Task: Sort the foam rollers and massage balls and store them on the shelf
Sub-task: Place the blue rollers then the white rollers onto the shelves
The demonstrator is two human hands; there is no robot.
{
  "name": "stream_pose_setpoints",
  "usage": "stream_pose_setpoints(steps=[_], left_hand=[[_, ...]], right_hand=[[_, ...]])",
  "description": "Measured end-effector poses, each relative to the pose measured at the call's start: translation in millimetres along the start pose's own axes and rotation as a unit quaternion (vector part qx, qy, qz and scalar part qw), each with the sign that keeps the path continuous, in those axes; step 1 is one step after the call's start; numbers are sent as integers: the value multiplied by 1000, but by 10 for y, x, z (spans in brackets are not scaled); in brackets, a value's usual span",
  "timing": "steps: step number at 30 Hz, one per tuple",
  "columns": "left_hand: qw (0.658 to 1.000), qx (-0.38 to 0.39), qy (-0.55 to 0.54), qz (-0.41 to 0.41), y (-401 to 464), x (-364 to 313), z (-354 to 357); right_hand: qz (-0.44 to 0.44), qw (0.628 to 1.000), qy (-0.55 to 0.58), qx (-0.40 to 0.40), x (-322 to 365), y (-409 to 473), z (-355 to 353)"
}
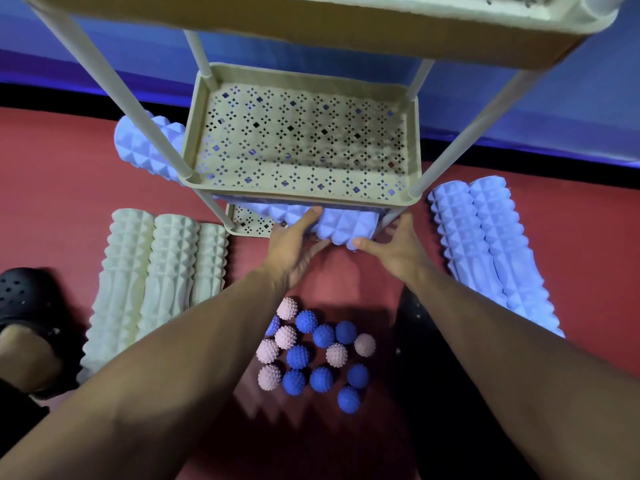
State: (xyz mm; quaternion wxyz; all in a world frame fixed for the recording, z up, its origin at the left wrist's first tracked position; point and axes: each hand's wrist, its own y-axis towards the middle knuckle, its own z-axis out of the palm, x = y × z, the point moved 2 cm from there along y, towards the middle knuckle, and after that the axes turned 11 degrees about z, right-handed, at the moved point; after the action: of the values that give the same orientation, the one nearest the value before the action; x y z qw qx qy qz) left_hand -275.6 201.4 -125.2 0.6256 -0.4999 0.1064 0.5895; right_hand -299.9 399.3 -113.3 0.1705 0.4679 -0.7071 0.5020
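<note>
Here, left hand [294, 237] and right hand [398, 244] grip the roller [341, 225] end; its far part lies on the bottom tray [239, 230]. Push level, clearing the post [391, 216] beside the right grip

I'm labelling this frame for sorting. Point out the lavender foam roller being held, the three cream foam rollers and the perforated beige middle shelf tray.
Lavender foam roller in the hands [341, 225], head view, ridged near end.
Cream foam rollers [171, 261], head view, middle roller's body.
Perforated beige middle shelf tray [304, 199], head view, front rim.
</note>
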Motion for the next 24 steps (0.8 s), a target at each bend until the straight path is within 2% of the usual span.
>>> stream_pose_setpoints(steps=[4,9,13,16,19,21,23,24], left_hand=[[999,13,37,-8,61,45,-5],[997,5,73,6,165,120,46],[981,41,188,-10,102,163,36],[947,93,308,17,98,164,-201],[915,115,385,38,47,73,-506],[872,75,464,137,-13,-137,-745],[813,-15,512,276,-31,-413,-1041],[791,-64,520,315,-35,-564,-1156]], right_hand=[[-17,998,-53,-39,-4,146,-34],[-3,999,-11,-43,47,312,-51],[1,997,20,-73,12,330,5],[5,995,42,-92,-1,308,26],[13,994,37,-105,1,328,61],[14,992,40,-117,3,337,79],[9,992,38,-124,4,335,91],[10,991,36,-126,-2,340,89]])
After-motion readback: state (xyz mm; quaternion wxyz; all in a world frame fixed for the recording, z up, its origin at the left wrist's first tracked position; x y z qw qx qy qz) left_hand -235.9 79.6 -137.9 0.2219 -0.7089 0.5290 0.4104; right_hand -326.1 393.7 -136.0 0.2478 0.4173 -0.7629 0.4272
